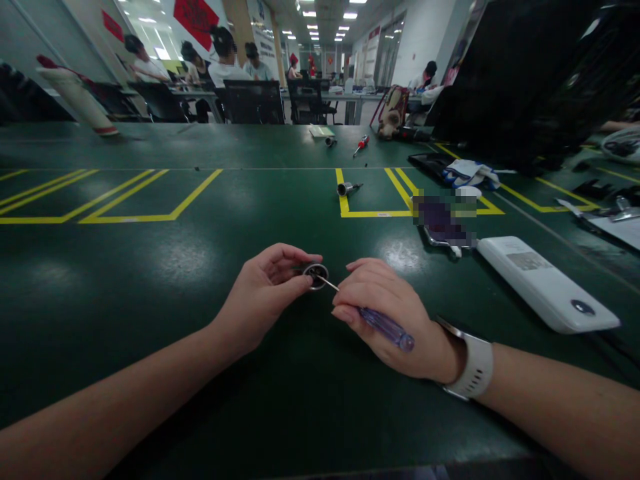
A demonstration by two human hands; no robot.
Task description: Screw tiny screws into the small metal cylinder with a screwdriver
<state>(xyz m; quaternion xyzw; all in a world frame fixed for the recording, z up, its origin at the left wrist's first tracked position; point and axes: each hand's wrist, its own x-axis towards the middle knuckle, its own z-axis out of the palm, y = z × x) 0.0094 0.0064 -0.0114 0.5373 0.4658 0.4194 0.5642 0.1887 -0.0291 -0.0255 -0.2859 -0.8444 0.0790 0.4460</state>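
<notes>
My left hand (263, 293) pinches a small round metal part (325, 268) with a raised rim and a dark hollow inside, its open face turned toward me. My right hand (387, 313) is wrapped round a screwdriver with a see-through purple handle (387, 328). The thin shaft (329, 284) points left, and its tip reaches inside the rim of the round part. What the tip touches in there is too small to make out. Both hands are just above the green table (280, 413).
Farther back are a metal part with a stem (346, 189), another small part (330, 141) and a red-handled screwdriver (362, 143). To the right lie a phone (443, 223), a white power bank (545, 283), gloves (470, 175) and a clipboard (620, 223). A white bottle (75, 93) is at far left.
</notes>
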